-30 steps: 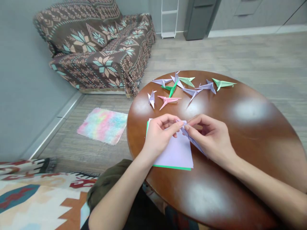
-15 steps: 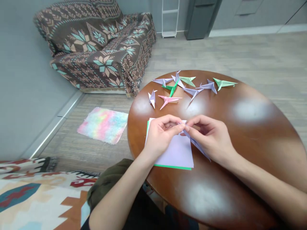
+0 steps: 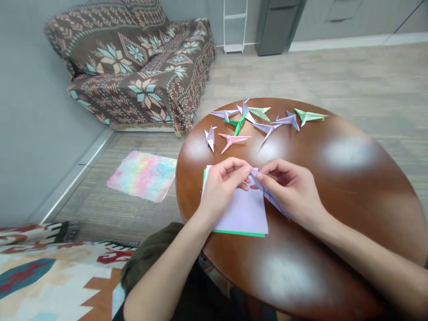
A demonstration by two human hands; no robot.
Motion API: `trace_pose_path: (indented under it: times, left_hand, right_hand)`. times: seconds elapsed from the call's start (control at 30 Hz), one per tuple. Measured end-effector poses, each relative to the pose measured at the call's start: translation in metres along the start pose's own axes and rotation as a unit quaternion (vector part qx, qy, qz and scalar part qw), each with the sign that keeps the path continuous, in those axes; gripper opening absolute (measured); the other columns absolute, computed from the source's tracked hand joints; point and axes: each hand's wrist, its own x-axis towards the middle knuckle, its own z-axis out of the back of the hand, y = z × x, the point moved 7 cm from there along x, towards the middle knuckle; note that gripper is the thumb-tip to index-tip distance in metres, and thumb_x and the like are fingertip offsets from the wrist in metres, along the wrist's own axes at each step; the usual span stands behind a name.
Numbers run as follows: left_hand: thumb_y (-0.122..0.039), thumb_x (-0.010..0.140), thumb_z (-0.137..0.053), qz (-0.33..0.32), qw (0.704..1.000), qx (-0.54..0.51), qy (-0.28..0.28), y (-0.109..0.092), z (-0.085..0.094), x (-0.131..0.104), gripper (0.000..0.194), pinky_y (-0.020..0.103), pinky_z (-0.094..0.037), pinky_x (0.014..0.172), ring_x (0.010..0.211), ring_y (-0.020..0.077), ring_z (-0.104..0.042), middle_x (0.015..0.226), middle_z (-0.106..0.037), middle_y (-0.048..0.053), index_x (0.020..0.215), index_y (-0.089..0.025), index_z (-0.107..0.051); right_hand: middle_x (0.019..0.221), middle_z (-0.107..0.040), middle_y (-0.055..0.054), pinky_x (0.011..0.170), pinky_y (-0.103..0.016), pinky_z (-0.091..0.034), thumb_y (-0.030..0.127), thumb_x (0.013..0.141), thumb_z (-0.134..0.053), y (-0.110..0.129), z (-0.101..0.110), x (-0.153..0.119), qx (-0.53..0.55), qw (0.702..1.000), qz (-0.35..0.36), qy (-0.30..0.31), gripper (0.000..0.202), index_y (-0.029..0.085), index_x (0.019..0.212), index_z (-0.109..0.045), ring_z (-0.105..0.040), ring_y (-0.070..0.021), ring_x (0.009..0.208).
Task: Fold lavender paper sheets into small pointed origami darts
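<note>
Between my hands is a folded piece of lilac origami paper (image 3: 272, 198), slanting down to the right. My right hand (image 3: 292, 189) pinches it near its upper end with thumb and fingers. At that same tip, the thumb and forefinger of my left hand (image 3: 222, 185) are closed on the paper. Under my left hand lies a stack of square paper sheets (image 3: 242, 214), lilac on top with a green edge showing below. The far ends of the folds are partly hidden by my fingers.
Several folded paper cranes in lilac, green and pink, such as a pink crane (image 3: 232, 140) and a pale green crane (image 3: 309, 116), stand along the far side of the round brown table (image 3: 351, 214). A covered sofa (image 3: 143, 89) and a pastel rug (image 3: 143, 176) are beyond.
My left thumb has shifted slightly up and left along the paper's tip, showing more of it. My right hand keeps its pinch. The whole view has moved a little.
</note>
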Motion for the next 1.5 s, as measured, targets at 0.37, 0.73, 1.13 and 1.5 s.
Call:
trace_pose_path:
  times: [0.37,0.73,1.13,1.5]
  left_hand:
    - [-0.035,0.078,-0.083,-0.006,1.000,0.031,0.001,-0.002,-0.002,-0.001,0.024,0.022,-0.050,0.061,0.058,0.0091,-0.058,0.067,-0.065,-0.001,0.078,-0.015,-0.070]
    - [-0.042,0.075,-0.086,-0.001,0.997,0.069,-0.017,-0.002,0.000,0.000,0.032,0.026,-0.055,0.063,0.056,0.0117,-0.062,0.062,-0.067,0.001,0.077,-0.014,-0.071]
    - [-0.037,0.086,-0.076,-0.060,0.988,0.142,-0.026,-0.015,0.001,-0.003,0.021,0.023,-0.050,0.070,0.075,0.0130,-0.063,0.086,-0.074,0.004,0.087,-0.016,-0.074]
    - [-0.026,0.076,-0.082,0.009,0.992,0.126,0.011,-0.007,0.007,-0.001,0.016,0.026,-0.051,0.075,0.074,0.0140,-0.066,0.080,-0.073,0.003,0.082,-0.015,-0.073]
  right_hand:
    - [0.075,-0.074,0.000,0.062,-0.022,-0.051,0.029,0.081,-0.086,-0.002,-0.003,0.000,0.026,0.999,-0.020,0.020,0.016,0.020,0.082,-0.072,-0.066,-0.0135,0.068]
    - [0.072,-0.071,0.000,0.056,-0.024,-0.044,0.032,0.078,-0.087,0.003,-0.001,0.000,0.006,1.000,-0.027,0.006,0.020,0.019,0.079,-0.073,-0.057,-0.0130,0.063]
    - [0.076,-0.070,-0.002,0.061,-0.025,-0.047,0.030,0.089,-0.075,0.003,-0.003,0.003,-0.036,0.998,-0.010,0.043,0.014,0.018,0.084,-0.071,-0.060,-0.0146,0.067]
    - [0.063,-0.066,0.001,0.058,-0.026,-0.052,0.028,0.088,-0.075,0.001,-0.004,0.005,-0.007,0.995,-0.046,0.089,0.014,0.018,0.078,-0.071,-0.062,-0.0140,0.056]
